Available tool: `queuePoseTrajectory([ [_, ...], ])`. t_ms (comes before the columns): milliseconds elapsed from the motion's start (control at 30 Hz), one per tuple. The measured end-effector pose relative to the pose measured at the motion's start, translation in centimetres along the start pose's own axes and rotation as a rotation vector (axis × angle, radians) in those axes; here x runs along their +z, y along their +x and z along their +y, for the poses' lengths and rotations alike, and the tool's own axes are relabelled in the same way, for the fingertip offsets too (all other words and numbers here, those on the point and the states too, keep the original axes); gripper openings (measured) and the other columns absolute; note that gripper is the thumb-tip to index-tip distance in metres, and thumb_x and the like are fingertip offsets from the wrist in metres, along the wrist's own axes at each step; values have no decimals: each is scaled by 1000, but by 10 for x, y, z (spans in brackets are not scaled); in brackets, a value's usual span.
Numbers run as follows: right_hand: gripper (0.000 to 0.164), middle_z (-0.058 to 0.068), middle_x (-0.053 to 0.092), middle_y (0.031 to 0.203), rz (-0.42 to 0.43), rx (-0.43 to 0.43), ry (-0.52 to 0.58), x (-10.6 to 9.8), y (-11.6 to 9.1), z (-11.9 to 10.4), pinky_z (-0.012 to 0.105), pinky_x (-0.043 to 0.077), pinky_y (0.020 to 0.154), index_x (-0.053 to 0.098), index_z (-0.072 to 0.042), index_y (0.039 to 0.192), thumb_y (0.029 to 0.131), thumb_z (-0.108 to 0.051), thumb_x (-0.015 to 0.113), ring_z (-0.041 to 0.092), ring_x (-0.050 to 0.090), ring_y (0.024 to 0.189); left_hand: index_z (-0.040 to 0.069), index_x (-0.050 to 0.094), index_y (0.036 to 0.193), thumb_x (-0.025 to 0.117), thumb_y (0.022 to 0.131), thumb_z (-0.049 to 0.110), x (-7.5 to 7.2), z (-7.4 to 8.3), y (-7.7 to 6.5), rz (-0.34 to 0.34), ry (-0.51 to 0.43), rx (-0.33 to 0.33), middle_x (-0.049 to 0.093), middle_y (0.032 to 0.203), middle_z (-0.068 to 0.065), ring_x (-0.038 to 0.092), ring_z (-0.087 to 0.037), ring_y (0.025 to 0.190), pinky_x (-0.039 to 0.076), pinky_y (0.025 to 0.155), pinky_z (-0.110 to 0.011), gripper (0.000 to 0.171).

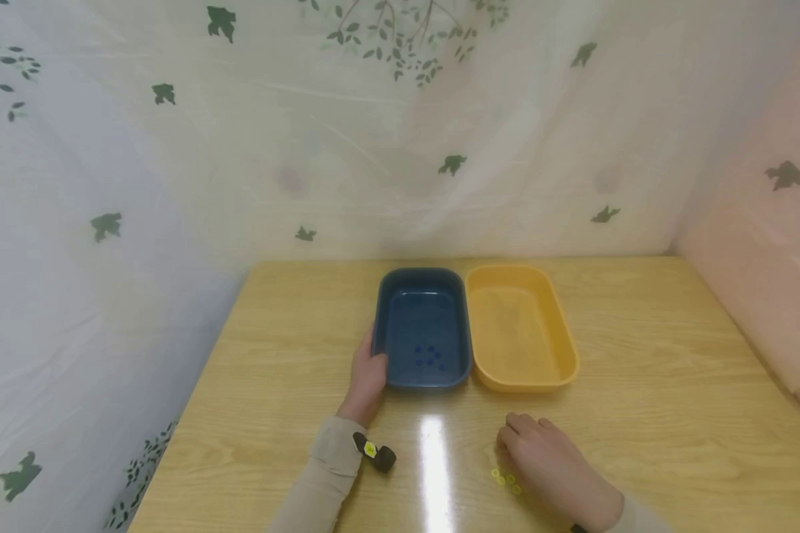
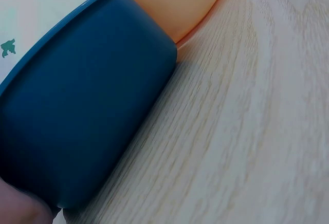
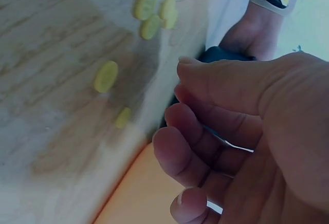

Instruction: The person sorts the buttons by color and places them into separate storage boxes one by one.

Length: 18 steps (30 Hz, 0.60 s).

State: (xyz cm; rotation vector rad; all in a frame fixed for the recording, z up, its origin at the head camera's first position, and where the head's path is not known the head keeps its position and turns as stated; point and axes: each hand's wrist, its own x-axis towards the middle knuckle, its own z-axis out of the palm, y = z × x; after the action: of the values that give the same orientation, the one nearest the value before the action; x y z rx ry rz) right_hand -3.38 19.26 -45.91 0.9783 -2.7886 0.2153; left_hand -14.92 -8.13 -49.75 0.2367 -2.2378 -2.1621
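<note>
Blue tray [image 1: 423,318] mid-frame, clasped by left hand [image 1: 368,376], beside 1 yellow tray [image 1: 516,326].
Yellow rings [image 1: 510,480] at lower right, near curled right hand [image 1: 550,457]; cannot tell if grasping anything.

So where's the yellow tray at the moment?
In the head view, the yellow tray sits right of centre on the table, immediately right of the blue tray and beyond the right hand.

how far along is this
Apparently done: blue pieces lie in the blue tray, which the left hand holds. In progress: the right hand is beside the yellow pieces; whether it holds any is unclear. Remaining, probably: those, on the table; the yellow tray shows none.
</note>
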Motion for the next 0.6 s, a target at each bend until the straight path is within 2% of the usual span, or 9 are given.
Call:
queuePoseTrajectory([
  [100, 16, -9, 44, 74, -2, 11, 10, 2, -1, 1, 25, 38, 55, 61, -14, 76, 72, -8, 75, 10, 46, 65, 15, 29, 153, 37, 84, -9, 0, -1, 1, -6, -15, -1, 31, 156, -3, 24, -23, 144, 18, 118, -41, 75],
  [367, 14, -8, 48, 74, -105, 35, 8, 8, -1, 2, 28, 43, 58, 62, -14, 77, 73, -3, 71, 10, 47, 67, 19, 32, 153, 38, 84, -9, -1, -1, 1, -6, -8, -12, 33, 155, -1, 25, -23, 143, 20, 118, -43, 74],
  [600, 16, -10, 46, 73, -73, -3, 24, 9, 0, -1, 24, 38, 56, 60, -17, 72, 70, -6, 71, 8, 45, 68, 21, 32, 153, 39, 85, -8, -1, -2, 1, -4, -17, -20, 33, 155, -1, 25, -23, 144, 20, 118, -45, 74],
])
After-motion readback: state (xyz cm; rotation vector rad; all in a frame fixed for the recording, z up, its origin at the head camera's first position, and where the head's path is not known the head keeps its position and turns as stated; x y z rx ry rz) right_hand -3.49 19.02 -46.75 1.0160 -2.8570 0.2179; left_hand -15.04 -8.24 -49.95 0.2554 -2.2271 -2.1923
